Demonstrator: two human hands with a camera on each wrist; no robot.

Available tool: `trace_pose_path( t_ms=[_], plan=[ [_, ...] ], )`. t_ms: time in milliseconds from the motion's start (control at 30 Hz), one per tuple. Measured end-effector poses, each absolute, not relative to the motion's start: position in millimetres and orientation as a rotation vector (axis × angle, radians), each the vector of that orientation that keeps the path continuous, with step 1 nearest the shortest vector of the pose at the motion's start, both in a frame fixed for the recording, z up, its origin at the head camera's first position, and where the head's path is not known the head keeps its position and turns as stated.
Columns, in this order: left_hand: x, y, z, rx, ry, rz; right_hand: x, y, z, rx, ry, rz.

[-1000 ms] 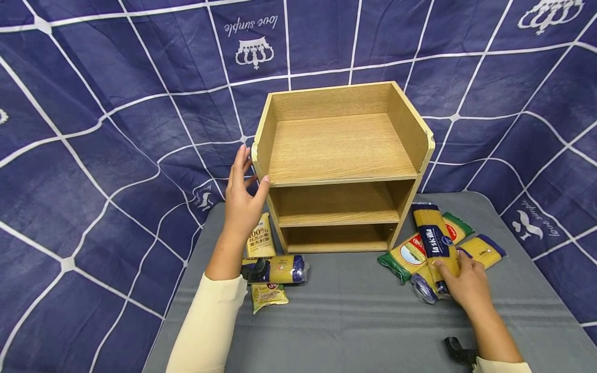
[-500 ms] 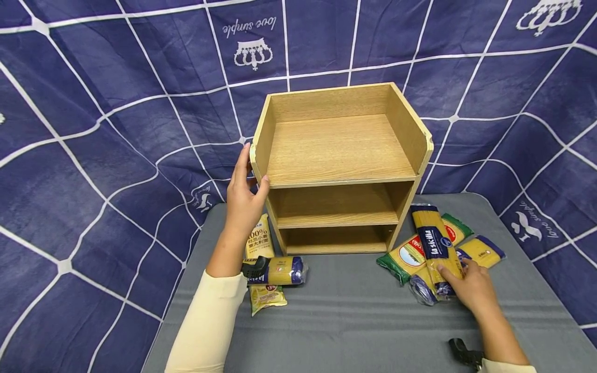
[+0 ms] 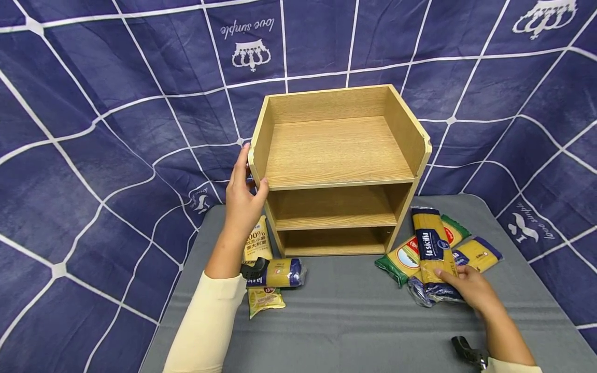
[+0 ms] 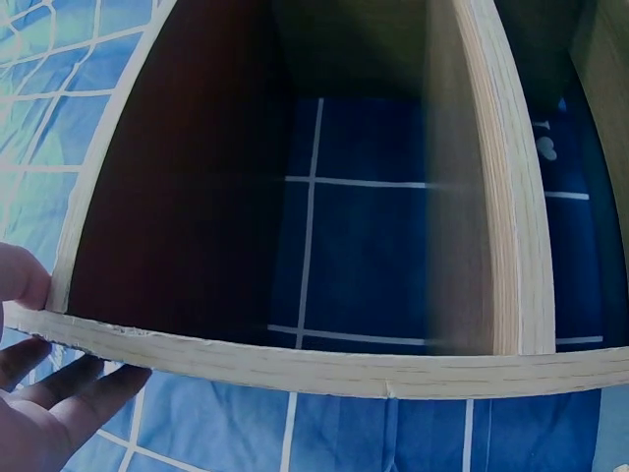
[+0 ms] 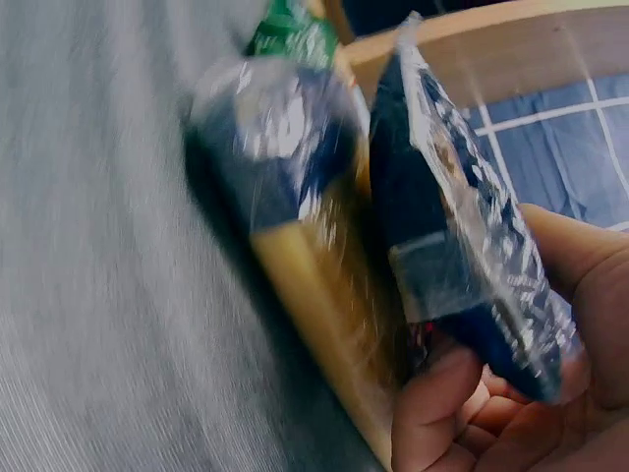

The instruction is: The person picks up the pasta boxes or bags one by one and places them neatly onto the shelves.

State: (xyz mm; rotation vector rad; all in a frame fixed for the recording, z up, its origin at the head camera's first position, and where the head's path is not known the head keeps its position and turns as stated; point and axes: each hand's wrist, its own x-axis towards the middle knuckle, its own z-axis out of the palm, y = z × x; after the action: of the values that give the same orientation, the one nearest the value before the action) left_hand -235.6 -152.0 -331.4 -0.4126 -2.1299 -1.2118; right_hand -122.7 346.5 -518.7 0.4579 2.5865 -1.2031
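Observation:
In the head view, my left hand (image 3: 243, 204) grips the left side panel of a small wooden shelf (image 3: 342, 150). The left wrist view has the thumb on one face of that panel and the fingertips on the other. Over on the right, my right hand (image 3: 473, 289) pinches the near part of a blue-and-yellow spaghetti pack (image 3: 431, 243), thumb on top. This pack lies over other pasta packs, among them a green-and-yellow one (image 3: 404, 259) and another blue-ended one (image 3: 480, 254). In the right wrist view, the held pack's shiny end (image 5: 472, 246) stands tilted beside another pack (image 5: 324, 285).
Left of the shelf, partly behind the left forearm, lie a cream pasta pack (image 3: 258, 243), a blue-and-yellow pack (image 3: 280, 273) and a small yellow packet (image 3: 266, 300). Grey cloth (image 3: 350, 321) covers the table. A blue checked curtain (image 3: 140, 103) hangs around it.
The fingers of my left hand have drawn closer round the shelf panel. My right hand has shifted slightly at the spaghetti pack's near end, and the pack has turned a little.

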Motion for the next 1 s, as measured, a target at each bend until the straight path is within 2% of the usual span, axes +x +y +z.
trace_pose_path(
  t_ms=[333,800,1000],
  plan=[
    [-235,-147,-334,-0.410,-2.114,-1.225,-124,339,-521,0.470,2.219,-1.645],
    [-235,-149,-332,-0.412,-2.122,-1.283,-121,329,-522,0.517,2.004,-1.950],
    [-237,-151,-332,-0.427,-2.119,-1.293,-117,328,-522,0.442,1.918,-2.096]
  ],
)
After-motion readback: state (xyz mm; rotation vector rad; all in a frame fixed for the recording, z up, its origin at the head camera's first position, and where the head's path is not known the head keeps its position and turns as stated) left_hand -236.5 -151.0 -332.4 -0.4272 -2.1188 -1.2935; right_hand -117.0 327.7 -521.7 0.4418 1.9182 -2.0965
